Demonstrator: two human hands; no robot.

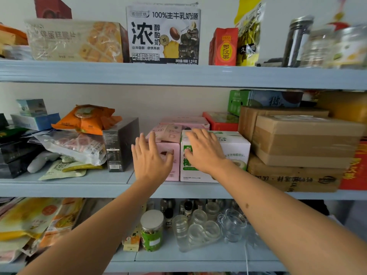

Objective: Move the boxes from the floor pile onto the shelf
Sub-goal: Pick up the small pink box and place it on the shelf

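A white and green drink box (234,147) stands on the middle shelf (79,185), next to a pink box (170,157) on its left. My right hand (204,149) lies flat against the front top of the white and green box, fingers spread and straight. In front of the pink box is my left hand (151,157), fingers straight and spread, touching or nearly touching its face. Neither hand grips anything. The floor pile is out of view.
A dark grey box (121,145) stands left of the pink one, with snack bags (79,143) further left. Taped cardboard boxes (301,141) are stacked at the right. Top shelf holds a milk carton box (162,34); bottom shelf holds glass jars (198,227).
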